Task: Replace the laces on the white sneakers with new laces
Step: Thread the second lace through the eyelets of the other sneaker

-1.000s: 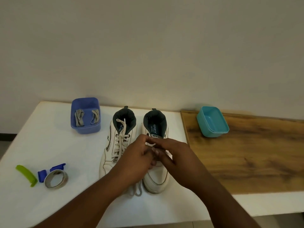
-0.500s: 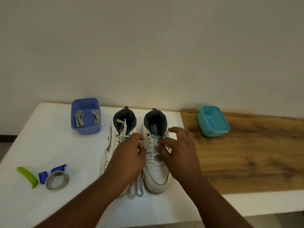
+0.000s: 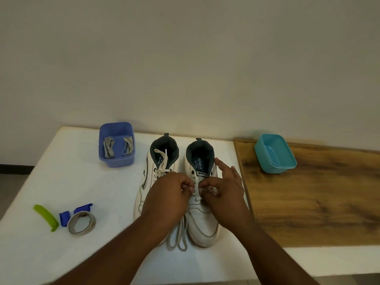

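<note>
Two white sneakers stand side by side on the white table, toes toward me. The left sneaker (image 3: 148,177) is laced. On the right sneaker (image 3: 202,221) the upper eyelets are bare and a white lace (image 3: 196,187) runs up its middle. My left hand (image 3: 168,194) pinches that lace from the left. My right hand (image 3: 224,188) pinches it from the right, with two fingers lifted toward the shoe's collar. Loose lace loops (image 3: 178,237) lie on the table between the toes. A purple tub (image 3: 117,159) behind holds two folded grey laces (image 3: 109,148).
A teal tub (image 3: 275,156) stands empty on a wooden board (image 3: 318,198) at the right. At the front left lie a green clip (image 3: 46,217), blue clips (image 3: 64,218) and a roll of tape (image 3: 82,222). A wall is close behind the table.
My hands slid from the toe area up to the middle of the right sneaker and parted slightly, and a short vertical stretch of lace now shows between them.
</note>
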Tool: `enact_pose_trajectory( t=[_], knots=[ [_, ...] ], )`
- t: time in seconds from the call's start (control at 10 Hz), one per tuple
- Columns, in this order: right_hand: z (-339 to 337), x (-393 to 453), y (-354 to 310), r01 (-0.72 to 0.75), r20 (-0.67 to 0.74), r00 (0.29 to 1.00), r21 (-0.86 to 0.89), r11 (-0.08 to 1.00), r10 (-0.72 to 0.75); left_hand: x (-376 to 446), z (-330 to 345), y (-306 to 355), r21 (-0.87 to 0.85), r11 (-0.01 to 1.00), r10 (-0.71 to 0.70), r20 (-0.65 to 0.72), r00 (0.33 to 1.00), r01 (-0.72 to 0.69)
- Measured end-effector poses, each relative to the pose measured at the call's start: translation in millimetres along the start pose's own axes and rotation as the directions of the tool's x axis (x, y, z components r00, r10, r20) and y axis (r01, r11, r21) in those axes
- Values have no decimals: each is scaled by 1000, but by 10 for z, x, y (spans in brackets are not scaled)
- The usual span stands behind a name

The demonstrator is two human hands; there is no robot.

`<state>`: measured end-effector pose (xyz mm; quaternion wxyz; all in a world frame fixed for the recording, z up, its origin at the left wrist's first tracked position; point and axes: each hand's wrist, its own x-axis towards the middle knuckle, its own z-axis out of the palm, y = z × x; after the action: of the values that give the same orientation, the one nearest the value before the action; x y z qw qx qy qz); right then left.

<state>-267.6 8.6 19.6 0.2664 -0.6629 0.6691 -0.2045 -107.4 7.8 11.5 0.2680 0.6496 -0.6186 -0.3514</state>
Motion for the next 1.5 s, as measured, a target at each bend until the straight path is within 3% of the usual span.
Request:
enact_pose_trajectory(
  t=[0.2, 0.3, 0.5, 0.6, 0.7, 0.8, 0.9, 1.0, 1.1, 1.2, 1.3, 1.4, 1.5],
  knots=[
    [14, -35, -44, 1, 23, 1000, 14, 1000, -1, 55, 30, -56, 21, 1000, -8, 6, 1000, 8],
    [-36, -47, -65, 2, 83, 997, -59, 998, 3, 78, 75, -53, 220, 975, -44, 118, 992, 17],
    [-187, -54, -33, 41, 178, 984, -211, 977, -3, -125, -177, 116, 356, 922, 194, -77, 978, -155],
    [-187, -80, -31, 48, 210, 978, -195, 980, -6, -121, -380, 338, -337, 939, -22, -248, 968, -65],
    [-163, -100, -36, 54, 196, 980, -205, 977, -13, -114, -591, 571, -995, 88, -173, 33, 984, 49],
    [-170, -100, -51, 50, 185, 983, -222, 974, -8, -89, -680, 521, -831, 553, -122, -165, 979, -70],
    [-169, -85, -67, 44, 181, 983, -239, 970, 0, -91, -457, 275, 237, 938, 284, -95, 954, -255],
    [-156, -79, -78, 43, 179, 984, -258, 965, 4, -35, -162, -31, 391, 907, 104, 149, 983, -155],
    [-172, -80, -73, 36, 175, 985, -266, 963, 11, 51, -223, -67, 362, 914, 163, 82, 983, -181],
    [-177, -78, -54, 35, 173, 985, -279, 960, 14, 65, -415, 29, 367, 898, 309, -137, 941, -241],
    [-185, -92, -40, 38, 171, 985, -285, 958, 12, 29, -624, 231, -141, 966, 96, -586, 805, -218],
    [-201, -104, -40, 37, 175, 984, -274, 961, 12, 58, -888, 320, -748, 464, -400, -655, 641, -476],
    [-205, -106, -52, 38, 173, 985, -276, 960, 10, 49, -836, 298, -903, 206, -477, -428, 768, -376]
  ],
)
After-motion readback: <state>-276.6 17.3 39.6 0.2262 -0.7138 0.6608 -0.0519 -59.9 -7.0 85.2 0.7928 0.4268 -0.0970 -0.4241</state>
